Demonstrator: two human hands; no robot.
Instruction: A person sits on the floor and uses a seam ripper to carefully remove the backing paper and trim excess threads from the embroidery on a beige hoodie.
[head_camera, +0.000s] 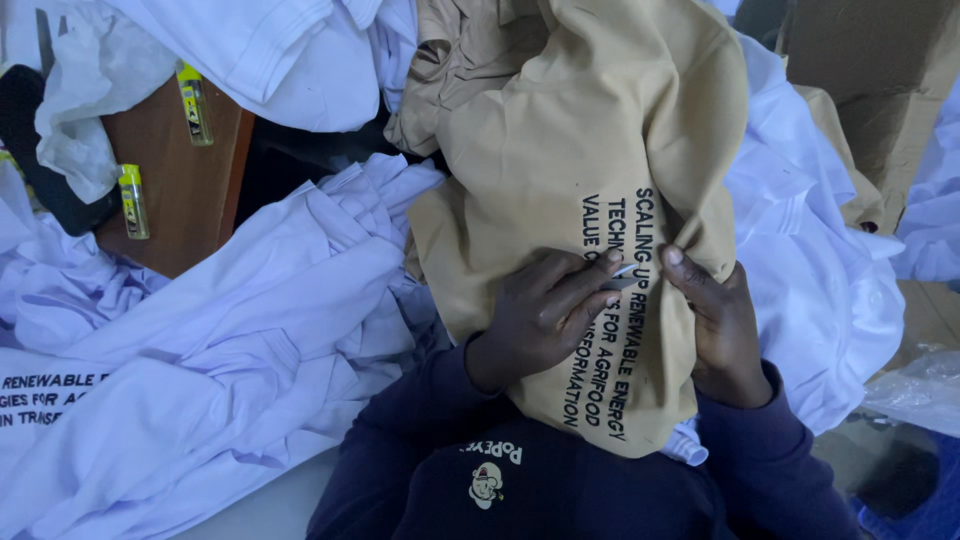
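Heaps of pale lavender shirts (230, 330) cover the work surface around a brown wooden board (175, 185) bearing two yellow lighters (133, 200). On the person's lap lies a tan printed garment (590, 170). The left hand (545, 315) pinches a small blade-like tool (622, 271) against its black lettering, while the right hand (715, 320) grips the cloth just beside.

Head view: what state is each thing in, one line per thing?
Tan printed shirt: draped over the lap, bunched at the top, print facing up.
Left hand: fingers pressed on the tan shirt, a small thin blade-like tool at the fingertips.
Right hand: pinching the tan fabric.
White shirts: crumpled in heaps.
Two yellow cutters: lying loose, blades not visible.
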